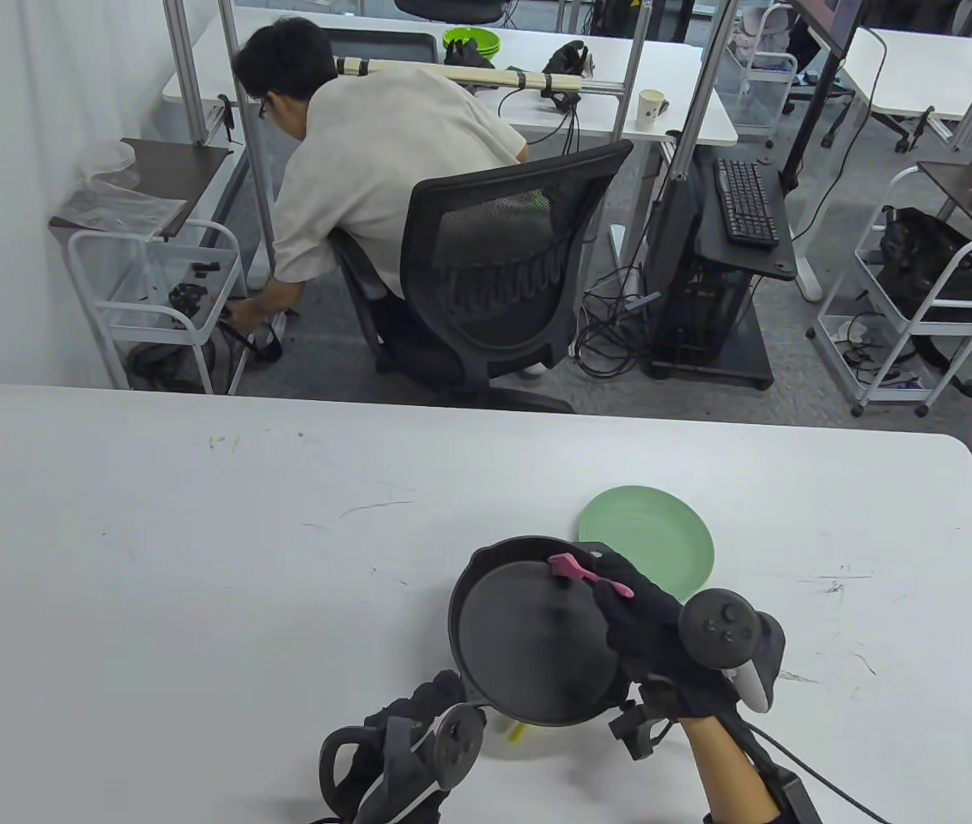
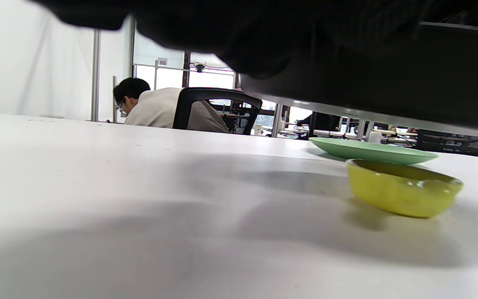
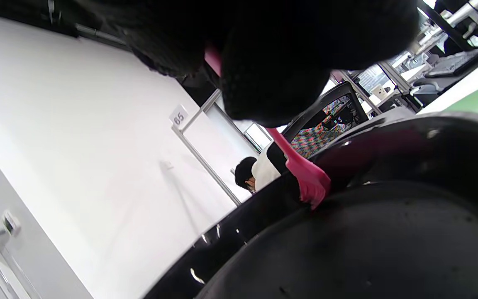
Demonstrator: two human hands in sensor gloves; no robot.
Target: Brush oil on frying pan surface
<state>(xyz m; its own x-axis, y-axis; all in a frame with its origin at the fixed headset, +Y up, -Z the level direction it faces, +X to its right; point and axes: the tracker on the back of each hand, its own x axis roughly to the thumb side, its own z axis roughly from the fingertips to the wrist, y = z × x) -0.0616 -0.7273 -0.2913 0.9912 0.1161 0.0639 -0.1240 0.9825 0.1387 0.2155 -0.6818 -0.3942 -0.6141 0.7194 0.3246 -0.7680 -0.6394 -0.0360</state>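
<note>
The pan sits raised near the table's front edge, just in front of the green plate. A pink brush has its head against the pan's far inner wall, so the oiling seems under way; how much surface is coated cannot be told. The right hand grips the brush handle, fingers wrapped around it. The left hand is at the pan's near-left edge, apparently holding it up, though its grip is hidden. A yellow bowl stands beneath.

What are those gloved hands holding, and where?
Right hand grips the pink brush by its handle. Left hand seems to hold the pan from below.
</note>
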